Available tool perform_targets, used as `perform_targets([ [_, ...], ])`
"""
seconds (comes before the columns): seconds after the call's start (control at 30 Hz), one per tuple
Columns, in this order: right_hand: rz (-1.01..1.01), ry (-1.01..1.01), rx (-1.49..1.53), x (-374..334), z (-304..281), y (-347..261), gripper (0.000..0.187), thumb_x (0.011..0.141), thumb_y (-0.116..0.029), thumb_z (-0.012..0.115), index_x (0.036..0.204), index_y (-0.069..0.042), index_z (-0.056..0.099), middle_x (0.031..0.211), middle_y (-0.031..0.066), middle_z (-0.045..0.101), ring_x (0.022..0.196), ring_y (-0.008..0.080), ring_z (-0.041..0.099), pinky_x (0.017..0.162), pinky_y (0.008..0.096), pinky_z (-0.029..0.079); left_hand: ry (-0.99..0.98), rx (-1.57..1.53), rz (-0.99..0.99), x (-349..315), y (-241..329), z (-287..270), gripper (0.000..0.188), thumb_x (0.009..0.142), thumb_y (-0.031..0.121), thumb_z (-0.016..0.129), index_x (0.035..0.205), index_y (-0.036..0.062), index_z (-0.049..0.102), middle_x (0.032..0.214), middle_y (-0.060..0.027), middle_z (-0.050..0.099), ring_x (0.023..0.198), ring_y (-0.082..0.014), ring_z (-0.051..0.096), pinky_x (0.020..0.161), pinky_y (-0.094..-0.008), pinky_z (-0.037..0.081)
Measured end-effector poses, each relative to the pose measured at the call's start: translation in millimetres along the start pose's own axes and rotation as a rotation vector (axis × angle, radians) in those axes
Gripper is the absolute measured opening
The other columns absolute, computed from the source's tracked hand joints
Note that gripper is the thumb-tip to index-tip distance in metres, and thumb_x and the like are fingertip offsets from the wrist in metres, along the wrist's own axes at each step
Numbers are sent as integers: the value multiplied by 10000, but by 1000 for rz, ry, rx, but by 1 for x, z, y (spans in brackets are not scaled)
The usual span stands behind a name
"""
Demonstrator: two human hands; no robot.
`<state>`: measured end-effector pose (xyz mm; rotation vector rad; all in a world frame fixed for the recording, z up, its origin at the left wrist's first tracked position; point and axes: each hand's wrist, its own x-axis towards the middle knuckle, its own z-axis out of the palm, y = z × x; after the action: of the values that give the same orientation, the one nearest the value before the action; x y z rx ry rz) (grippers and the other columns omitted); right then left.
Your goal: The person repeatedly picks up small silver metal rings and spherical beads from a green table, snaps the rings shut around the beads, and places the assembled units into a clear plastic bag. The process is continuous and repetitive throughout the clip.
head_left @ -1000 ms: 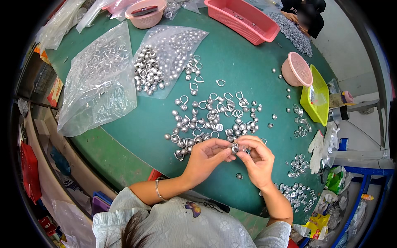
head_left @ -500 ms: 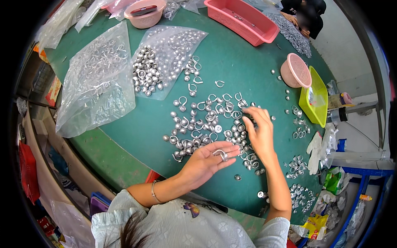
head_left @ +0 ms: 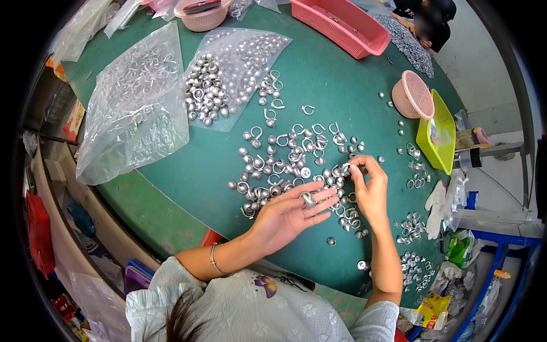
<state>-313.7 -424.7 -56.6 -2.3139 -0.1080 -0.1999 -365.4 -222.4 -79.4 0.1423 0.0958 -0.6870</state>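
Note:
My left hand (head_left: 296,214) is palm up over the green table, fingers stretched out and apart. A silver metal ring (head_left: 308,200) rests across its fingers; whether it is pinched between them I cannot tell. My right hand (head_left: 370,185) has thumb and forefinger closed on another silver ring (head_left: 346,167) at the right edge of the pile, its far side partly hidden by the fingertips. Around both hands spread loose silver balls (head_left: 249,168) and open rings (head_left: 282,140), some of them joined to a ball.
Clear bags of rings (head_left: 137,102) and balls (head_left: 239,62) lie at the far left. Pink baskets (head_left: 342,28) and a yellow-green basket (head_left: 436,137) stand farther back and right. Small part heaps (head_left: 411,228) and a white glove (head_left: 436,208) are at the right. Another person (head_left: 424,23) sits far right.
My right hand has closed its thumb and forefinger on a ring from the pile. My left hand has turned, its fingers stretched out more, with its ring still on them. The view has shifted slightly.

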Motion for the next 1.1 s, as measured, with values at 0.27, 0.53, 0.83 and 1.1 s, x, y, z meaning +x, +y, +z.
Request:
perform_targets([
  [0.27, -101, -73, -168, -20, -10, -3, 174, 763, -19, 632, 933, 0, 600, 949, 129, 606, 865, 285, 559, 757, 361, 446, 47, 99, -39, 2, -3, 0, 303, 939, 198, 440, 1190, 32, 475, 1414, -218, 311, 1320, -311, 311, 1056, -420, 295],
  [0.53, -366, -140, -96, -51, 11, -56, 358, 655, -7, 729, 983, -9, 586, 899, 100, 580, 796, 270, 546, 709, 365, 438, 47, 179, 74, 1, -18, 3, 290, 948, 252, 453, 1169, 65, 481, 1415, -119, 340, 1178, -209, 443, 1021, -393, 331],
  [0.83, 223, -172, 609, -60, 4, -55, 165, 881, -4, 519, 1042, 27, 536, 927, 69, 600, 833, 103, 552, 706, 252, 448, 140, 553, 145, -8, -8, 9, 279, 872, 36, 558, 1149, 5, 554, 1128, -94, 510, 958, -139, 548, 821, -282, 468],
  [1.1, 413, -313, 944, -61, 1, -49, 164, 907, -3, 487, 1066, 32, 512, 936, 52, 596, 826, 81, 547, 724, 236, 453, 72, 1037, 415, -5, -11, 11, 212, 807, -22, 628, 1014, -38, 583, 985, -69, 560, 847, -118, 587, 729, -245, 502],
])
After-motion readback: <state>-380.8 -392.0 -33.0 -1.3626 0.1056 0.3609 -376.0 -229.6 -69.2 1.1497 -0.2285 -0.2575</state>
